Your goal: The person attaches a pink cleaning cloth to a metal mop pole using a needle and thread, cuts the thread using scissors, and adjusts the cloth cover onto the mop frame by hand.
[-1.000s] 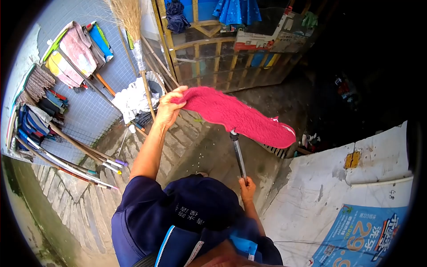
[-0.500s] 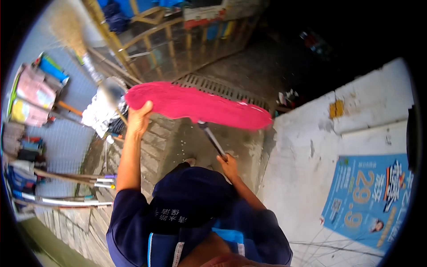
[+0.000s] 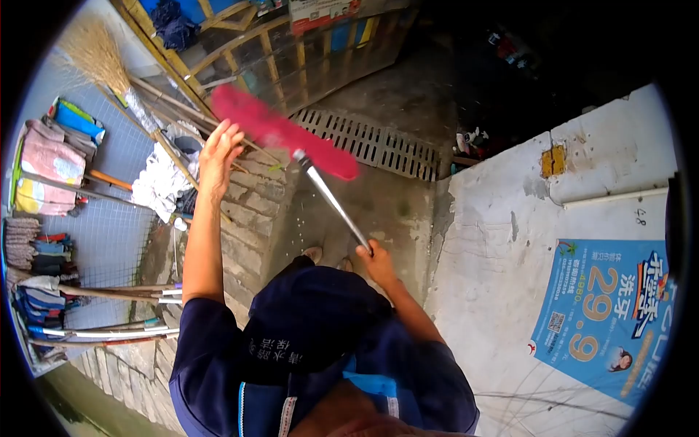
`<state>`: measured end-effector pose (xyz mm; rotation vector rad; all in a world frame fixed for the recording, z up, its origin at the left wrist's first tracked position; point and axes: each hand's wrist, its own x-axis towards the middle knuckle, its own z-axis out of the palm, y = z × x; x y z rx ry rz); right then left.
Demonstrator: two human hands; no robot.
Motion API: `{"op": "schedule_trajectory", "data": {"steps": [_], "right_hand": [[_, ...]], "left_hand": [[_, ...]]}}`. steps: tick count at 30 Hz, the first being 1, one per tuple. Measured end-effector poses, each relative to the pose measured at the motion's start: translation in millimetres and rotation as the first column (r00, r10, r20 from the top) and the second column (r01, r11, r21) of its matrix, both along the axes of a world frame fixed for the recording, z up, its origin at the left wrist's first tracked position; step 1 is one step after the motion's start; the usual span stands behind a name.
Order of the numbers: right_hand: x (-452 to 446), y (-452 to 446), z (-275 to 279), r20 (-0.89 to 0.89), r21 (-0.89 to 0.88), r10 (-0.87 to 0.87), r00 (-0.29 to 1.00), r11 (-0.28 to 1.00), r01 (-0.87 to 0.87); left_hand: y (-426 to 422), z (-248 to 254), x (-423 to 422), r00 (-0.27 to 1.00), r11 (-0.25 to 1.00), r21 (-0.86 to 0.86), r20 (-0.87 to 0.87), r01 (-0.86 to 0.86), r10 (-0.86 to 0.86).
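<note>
In the head view, my right hand (image 3: 378,264) is closed around the lower part of a metal pole. The pole belongs to a flat mop (image 3: 337,209) with a long pink head (image 3: 287,133), which is raised in front of me, tilted and blurred by motion. My left hand (image 3: 220,153) is open beside the head's left end, fingers stretched out and slightly apart. Whether its fingertips touch the pink cover I cannot tell.
At left, several mops and cloths hang on a grid wall, near a straw broom (image 3: 95,51). A drain grate (image 3: 364,140) crosses the ground ahead. A white wall (image 3: 502,240) with a blue poster (image 3: 597,313) stands at right. A wooden-framed panel (image 3: 269,65) is at the back.
The pink mop head has swung from nearly level to a slant, its right end coming down and leftward. My left hand has let go of its end and opened. My right hand still holds the pole.
</note>
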<state>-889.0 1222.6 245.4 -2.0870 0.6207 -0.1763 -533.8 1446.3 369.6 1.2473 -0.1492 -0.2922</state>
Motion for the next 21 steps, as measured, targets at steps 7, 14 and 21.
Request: {"op": "schedule_trajectory", "data": {"steps": [7,14,21], "right_hand": [[21,-49,83,-0.117,0.989,0.107,0.987,0.098,0.106],[12,-42,83,-0.034,0.986,0.051,0.998,-0.159,0.042],[-2,-22,82,-0.002,0.983,0.092,0.996,-0.185,0.019]], "left_hand": [[4,-103,-31,0.948,0.865,0.427,-0.28,0.263,-0.15],[-40,-79,-64,0.858,0.846,0.304,-0.424,0.438,-0.291],[-40,-94,-56,0.892,0.955,0.005,-0.357,0.297,-0.276]]}}
